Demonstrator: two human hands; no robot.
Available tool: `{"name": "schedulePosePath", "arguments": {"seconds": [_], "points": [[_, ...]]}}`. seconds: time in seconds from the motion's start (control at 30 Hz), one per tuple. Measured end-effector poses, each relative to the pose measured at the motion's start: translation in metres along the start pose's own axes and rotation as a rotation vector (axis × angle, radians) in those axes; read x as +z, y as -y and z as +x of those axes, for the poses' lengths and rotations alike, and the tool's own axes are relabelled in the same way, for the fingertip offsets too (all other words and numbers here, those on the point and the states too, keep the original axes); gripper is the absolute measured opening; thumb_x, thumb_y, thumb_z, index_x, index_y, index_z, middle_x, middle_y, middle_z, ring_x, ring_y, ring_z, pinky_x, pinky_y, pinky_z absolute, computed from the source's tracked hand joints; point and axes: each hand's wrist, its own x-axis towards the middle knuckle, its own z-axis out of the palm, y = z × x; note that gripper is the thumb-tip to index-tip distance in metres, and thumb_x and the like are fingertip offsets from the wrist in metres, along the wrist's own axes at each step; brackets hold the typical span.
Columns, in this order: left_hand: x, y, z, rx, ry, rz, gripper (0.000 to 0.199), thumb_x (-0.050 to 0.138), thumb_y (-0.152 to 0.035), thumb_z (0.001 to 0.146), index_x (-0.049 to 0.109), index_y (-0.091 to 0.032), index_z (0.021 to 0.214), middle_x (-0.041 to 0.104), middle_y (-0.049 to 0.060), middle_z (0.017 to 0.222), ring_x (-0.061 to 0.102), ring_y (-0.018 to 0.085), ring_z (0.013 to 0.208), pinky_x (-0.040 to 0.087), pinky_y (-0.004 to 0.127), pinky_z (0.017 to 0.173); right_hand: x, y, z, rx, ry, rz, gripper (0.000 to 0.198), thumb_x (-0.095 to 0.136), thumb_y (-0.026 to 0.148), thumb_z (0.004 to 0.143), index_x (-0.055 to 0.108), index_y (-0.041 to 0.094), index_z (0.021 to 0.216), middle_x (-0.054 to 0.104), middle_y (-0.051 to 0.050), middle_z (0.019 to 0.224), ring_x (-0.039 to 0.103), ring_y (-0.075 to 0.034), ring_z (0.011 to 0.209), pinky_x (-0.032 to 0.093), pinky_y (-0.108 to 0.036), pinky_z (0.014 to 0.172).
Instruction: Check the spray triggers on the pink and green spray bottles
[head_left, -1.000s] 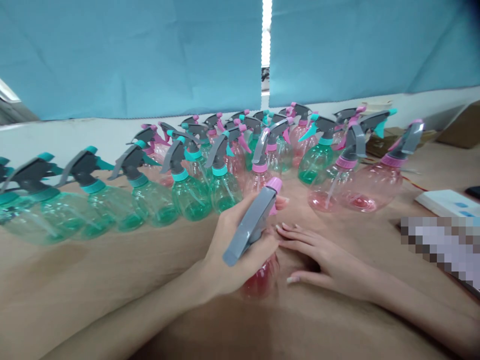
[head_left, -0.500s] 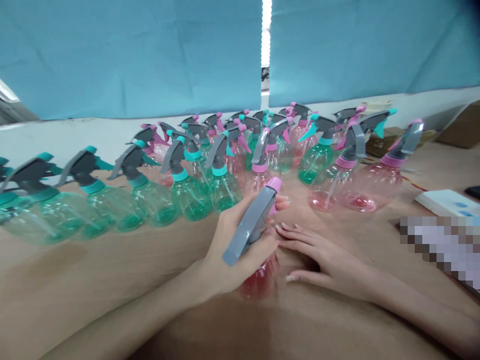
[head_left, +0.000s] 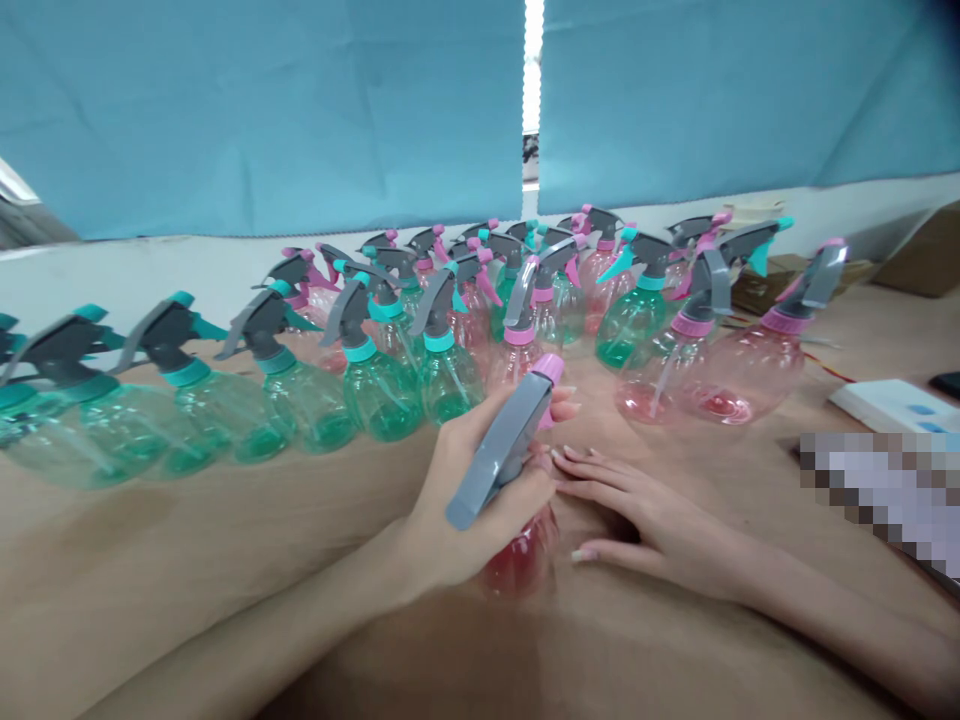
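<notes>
My left hand [head_left: 480, 480] is wrapped round the neck of a pink spray bottle [head_left: 517, 560], just below its grey sprayer head with a pink nozzle. Pinkish-red liquid shows in the lower part of this bottle, and the hand hides its collar. My right hand [head_left: 630, 510] lies on the table [head_left: 660, 650] to the right of the bottle, fingers stretched out and thumb apart. Its fingertips come close to the bottle and the left fingers; whether they touch, I cannot tell. Directly behind my left hand stands another pink spray bottle [head_left: 519, 350].
A row of green spray bottles [head_left: 382, 400] runs along the left, with more green and pink ones behind. Pink bottles [head_left: 757, 370] stand at the right. Further right lie a white box [head_left: 892, 405] and a blurred-out patch [head_left: 885, 500]. A blue curtain [head_left: 262, 110] hangs behind.
</notes>
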Motion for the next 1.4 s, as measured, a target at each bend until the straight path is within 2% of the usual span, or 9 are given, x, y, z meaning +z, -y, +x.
{"name": "schedulePosePath", "arguments": {"seconds": [0.13,0.37,0.63,0.8,0.9,0.97,1.13,1.27,1.4], "points": [[0.0003,-0.0022,0.0006,-0.045,0.007,-0.029,0.039,0.052,-0.014,0.076,0.058,-0.012,0.114,0.067,0.009,0.107,0.06,0.017,0.077,0.052,0.031,0.073,0.0003,-0.0004,-0.0007,-0.002,0.004,0.001,0.066,0.05,0.059,0.09,0.044,0.02,0.143,0.036,-0.01,0.153,0.03,-0.027,0.142,0.031,-0.051,0.113],[-0.0005,-0.0059,-0.0001,-0.039,0.002,0.028,0.035,0.051,-0.015,0.077,0.06,-0.013,0.11,0.066,0.006,0.094,0.056,0.014,0.067,0.05,0.028,0.065,0.0006,-0.0001,-0.0013,0.015,0.002,0.012,0.066,0.051,0.059,0.09,0.043,0.022,0.144,0.037,-0.009,0.153,0.03,-0.026,0.142,0.03,-0.05,0.114],[-0.0013,-0.0043,-0.0003,-0.037,0.005,0.059,0.034,0.051,-0.015,0.075,0.06,-0.015,0.108,0.054,-0.002,0.071,0.049,0.013,0.059,0.046,0.028,0.061,-0.0004,0.0007,-0.0007,0.012,0.007,0.019,0.066,0.051,0.059,0.09,0.044,0.021,0.143,0.038,-0.01,0.153,0.03,-0.026,0.142,0.029,-0.05,0.115],[-0.0012,-0.0067,-0.001,-0.051,-0.005,0.055,0.035,0.051,-0.014,0.073,0.059,-0.018,0.106,0.055,-0.002,0.073,0.048,0.013,0.059,0.047,0.028,0.061,-0.0003,0.0007,-0.001,0.021,-0.014,0.07,0.065,0.056,0.056,0.089,0.044,0.024,0.144,0.04,-0.009,0.151,0.032,-0.028,0.141,0.03,-0.052,0.114],[-0.0019,-0.0054,-0.0012,-0.043,0.003,0.076,0.03,0.051,-0.015,0.074,0.058,-0.02,0.102,0.05,-0.005,0.065,0.044,0.012,0.052,0.044,0.027,0.055,-0.0004,0.0008,-0.0008,0.021,-0.016,0.079,0.065,0.057,0.056,0.088,0.044,0.024,0.144,0.04,-0.009,0.152,0.032,-0.029,0.141,0.03,-0.053,0.113],[-0.0029,-0.004,-0.0006,-0.013,0.006,0.09,0.026,0.051,-0.015,0.074,0.058,-0.022,0.097,0.052,-0.004,0.066,0.045,0.012,0.052,0.042,0.027,0.053,-0.0005,0.001,-0.0008,0.02,-0.028,0.085,0.064,0.057,0.055,0.088,0.045,0.024,0.143,0.04,-0.009,0.152,0.033,-0.029,0.141,0.031,-0.053,0.113],[-0.0043,-0.0052,0.0014,0.04,0.021,0.052,0.018,0.05,-0.011,0.071,0.056,-0.021,0.085,0.06,-0.002,0.076,0.057,0.015,0.065,0.048,0.028,0.063,-0.0009,0.0018,-0.0013,0.023,-0.03,0.099,0.063,0.058,0.055,0.088,0.046,0.025,0.142,0.04,-0.009,0.152,0.034,-0.03,0.14,0.033,-0.053,0.112],[-0.0036,-0.0068,0.0013,0.025,0.012,0.022,0.011,0.051,-0.013,0.073,0.053,-0.021,0.081,0.059,-0.001,0.075,0.056,0.014,0.065,0.05,0.028,0.063,-0.0012,0.0016,-0.0012,0.036,-0.019,0.102,0.064,0.058,0.055,0.087,0.046,0.024,0.142,0.041,-0.009,0.151,0.034,-0.03,0.14,0.033,-0.053,0.112],[-0.0033,-0.0054,-0.0002,0.047,0.003,0.024,0.014,0.05,-0.009,0.072,0.052,-0.021,0.08,0.058,-0.002,0.075,0.057,0.014,0.067,0.05,0.029,0.065,-0.001,0.0011,-0.001,0.039,-0.013,0.096,0.065,0.057,0.056,0.088,0.045,0.023,0.143,0.039,-0.009,0.152,0.033,-0.03,0.141,0.032,-0.053,0.113]]}}
